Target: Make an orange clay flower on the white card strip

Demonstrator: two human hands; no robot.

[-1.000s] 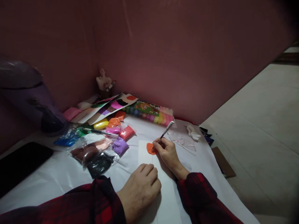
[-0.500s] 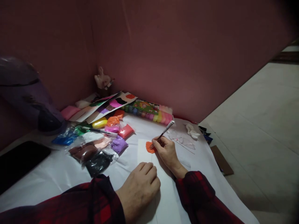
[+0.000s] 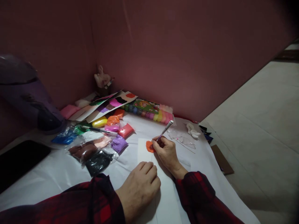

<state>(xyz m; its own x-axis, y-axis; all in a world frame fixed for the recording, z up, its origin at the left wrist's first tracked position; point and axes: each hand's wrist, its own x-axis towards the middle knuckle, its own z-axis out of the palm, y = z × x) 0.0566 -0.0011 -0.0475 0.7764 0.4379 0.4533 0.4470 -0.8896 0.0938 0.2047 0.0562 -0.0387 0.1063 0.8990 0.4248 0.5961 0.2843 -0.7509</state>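
My right hand (image 3: 167, 154) pinches a thin tool with a striped white end (image 3: 168, 125), its lower tip at a textured orange clay patch (image 3: 149, 147). The patch lies near the far end of a white paper strip (image 3: 163, 186) that has a line down it. My left hand (image 3: 141, 186) rests on the strip nearer to me, fingers curled and pressed together; nothing shows in it. Left of the strip lie bagged clay pieces: purple (image 3: 119, 144), black (image 3: 99, 161), brown (image 3: 85, 151) and red (image 3: 125, 131).
A dark tablet-like slab (image 3: 21, 161) lies at the left, with a purple container (image 3: 30, 99) behind it. Cards with coloured patches (image 3: 114, 105) and a tray of clay (image 3: 147, 109) stand by the wall. Crumpled white material (image 3: 192, 131) sits at the right.
The tool in my right hand has tilted slightly, its striped end shifting a little to the left. My left hand stays on the strip.
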